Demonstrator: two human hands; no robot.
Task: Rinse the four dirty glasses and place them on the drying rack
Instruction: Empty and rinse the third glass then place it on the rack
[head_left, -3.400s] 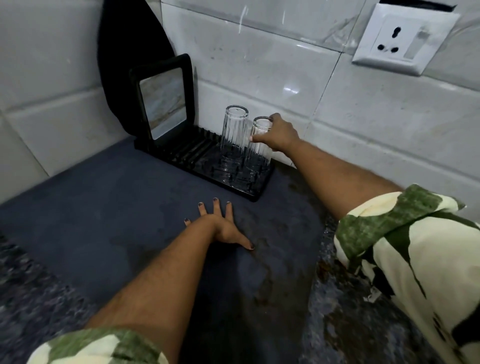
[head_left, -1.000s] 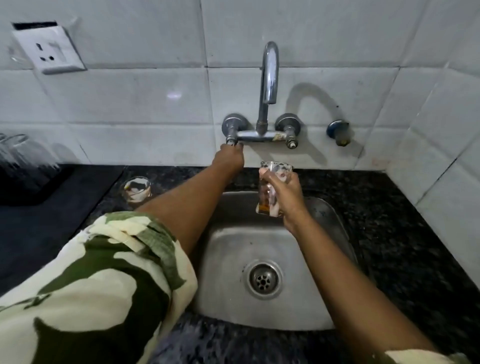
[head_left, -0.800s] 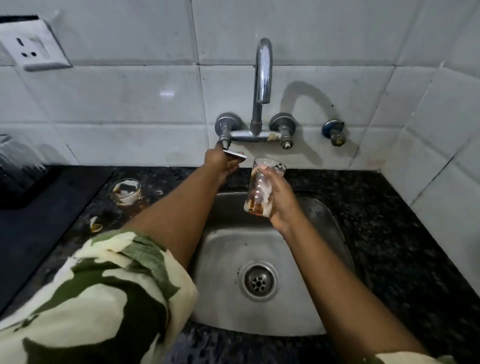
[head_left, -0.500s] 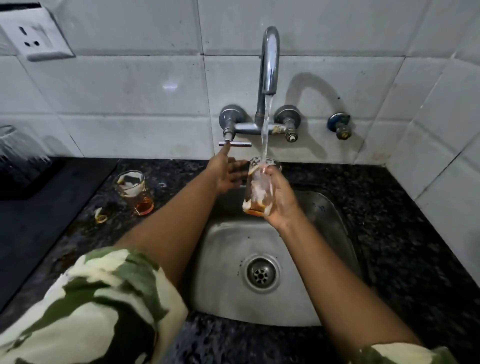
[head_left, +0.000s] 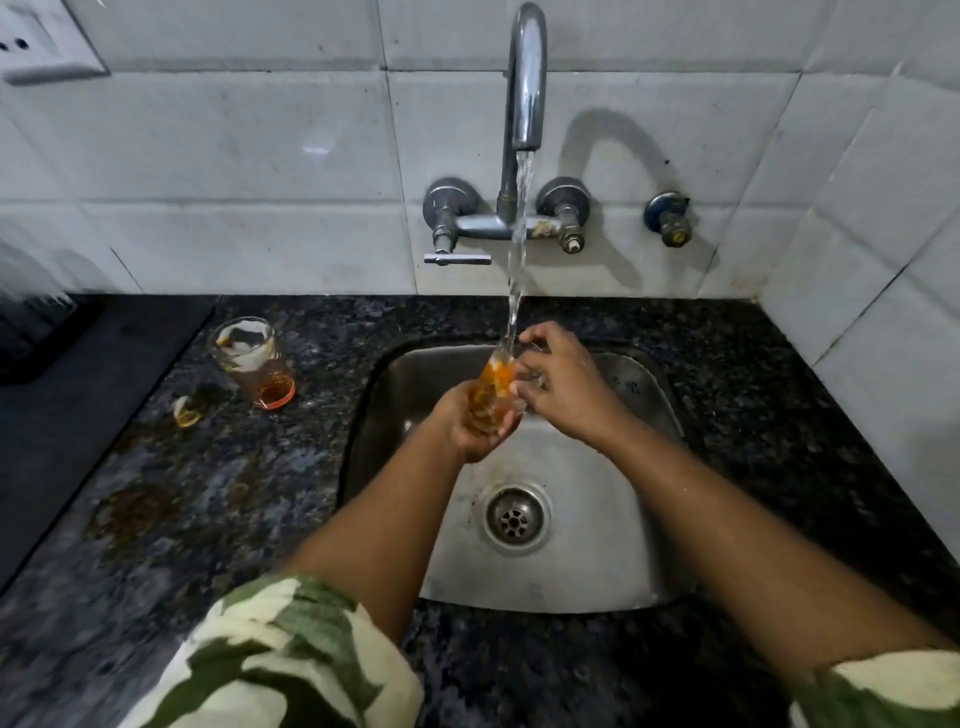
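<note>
Water runs from the tap into a dirty glass with orange liquid, held over the steel sink. My left hand cups the glass from below and the left. My right hand grips its upper part from the right. A second dirty glass with orange dregs and white smears stands upright on the dark counter, left of the sink. At the far left edge, rinsed glasses on the black drying rack show only as a blur.
A small orange-stained scrap lies beside the second glass, and a brown spill marks the counter nearer me. The tap lever points right. A wall socket sits upper left. White tiled walls close the back and right.
My left hand left the tap lever and came under the glass. Both hands now hold the glass lower in the sink, under the running water.
</note>
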